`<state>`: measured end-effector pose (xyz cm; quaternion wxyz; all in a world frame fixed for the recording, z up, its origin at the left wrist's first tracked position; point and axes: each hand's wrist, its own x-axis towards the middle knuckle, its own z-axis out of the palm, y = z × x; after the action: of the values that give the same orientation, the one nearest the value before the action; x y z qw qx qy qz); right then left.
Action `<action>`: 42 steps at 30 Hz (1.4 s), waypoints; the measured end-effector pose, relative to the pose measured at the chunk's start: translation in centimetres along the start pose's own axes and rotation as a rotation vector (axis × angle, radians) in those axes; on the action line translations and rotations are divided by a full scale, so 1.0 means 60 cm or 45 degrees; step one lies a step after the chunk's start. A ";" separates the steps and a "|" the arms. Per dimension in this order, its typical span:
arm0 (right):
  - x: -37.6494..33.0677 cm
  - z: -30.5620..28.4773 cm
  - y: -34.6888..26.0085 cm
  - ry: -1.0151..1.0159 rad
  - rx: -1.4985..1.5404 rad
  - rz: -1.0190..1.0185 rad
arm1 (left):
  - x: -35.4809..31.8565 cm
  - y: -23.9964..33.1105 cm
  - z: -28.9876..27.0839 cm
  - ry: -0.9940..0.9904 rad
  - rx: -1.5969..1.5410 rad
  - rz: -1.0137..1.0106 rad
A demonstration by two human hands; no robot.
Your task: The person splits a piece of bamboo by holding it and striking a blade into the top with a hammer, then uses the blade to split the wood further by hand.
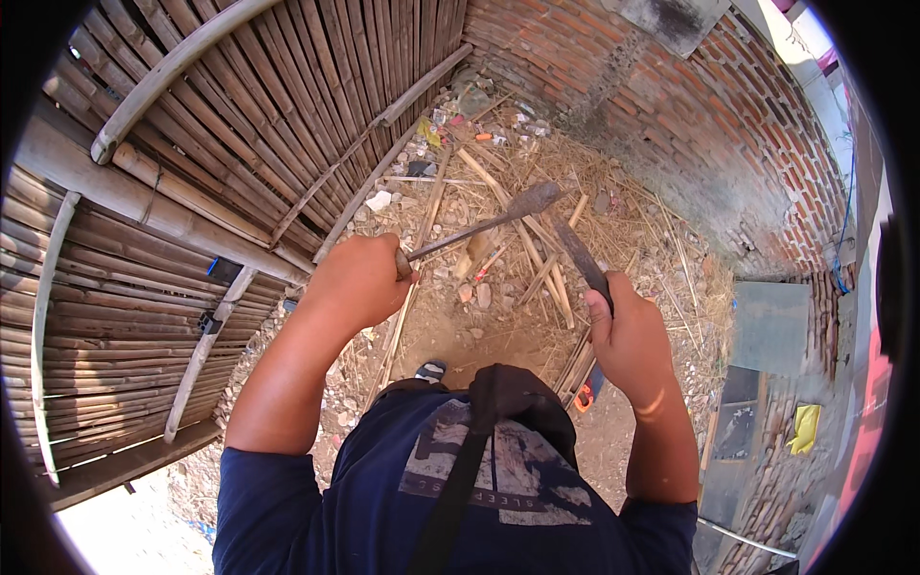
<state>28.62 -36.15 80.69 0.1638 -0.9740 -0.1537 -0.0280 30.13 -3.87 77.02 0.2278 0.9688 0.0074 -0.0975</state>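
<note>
My left hand is closed round the short handle of a hand trowel, which has a long thin metal shaft and a small rusty spade-shaped end. The trowel points up and to the right in front of me. In my right hand is a flat, dark, blunt-ended blade with a dark handle, slanting up and left. Its exact kind cannot be made out. The two tool ends are close to each other, above ground strewn with straw and bamboo strips; whether they touch is unclear.
A bamboo-slat wall rises on the left, with a brick wall at the back and right. Litter and stones lie in the far corner. Grey panels and a yellow scrap are at the right. An orange and blue object lies by my feet.
</note>
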 end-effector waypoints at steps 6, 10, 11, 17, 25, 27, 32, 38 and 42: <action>-0.002 -0.032 -0.025 0.222 0.322 0.086 | -0.001 -0.002 -0.007 -0.055 0.026 -0.050; 0.007 0.022 0.004 -0.022 0.058 0.088 | -0.002 0.010 -0.017 -0.092 0.088 -0.066; 0.011 0.015 0.001 -0.016 0.078 0.075 | -0.001 0.005 -0.016 -0.075 0.094 -0.034; 0.007 0.015 0.005 -0.023 0.079 0.112 | -0.025 -0.033 -0.016 0.060 -0.040 0.076; 0.004 -0.052 -0.029 0.417 0.285 0.027 | -0.043 -0.053 0.010 0.089 0.007 0.059; 0.003 -0.038 -0.010 0.516 0.462 0.045 | -0.038 -0.048 0.013 0.103 0.047 0.040; 0.007 0.043 0.005 -0.031 -0.090 0.123 | -0.031 -0.042 0.009 0.093 0.072 0.000; 0.021 -0.020 -0.036 0.142 0.267 0.143 | -0.032 -0.056 0.021 0.054 0.092 -0.046; 0.016 0.033 -0.012 0.224 0.227 0.106 | -0.026 -0.047 0.031 0.071 0.052 -0.017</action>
<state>29.33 -34.58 79.12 0.2636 -0.9549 -0.1000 -0.0928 28.07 -2.10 74.43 0.2071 0.9755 0.0182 -0.0723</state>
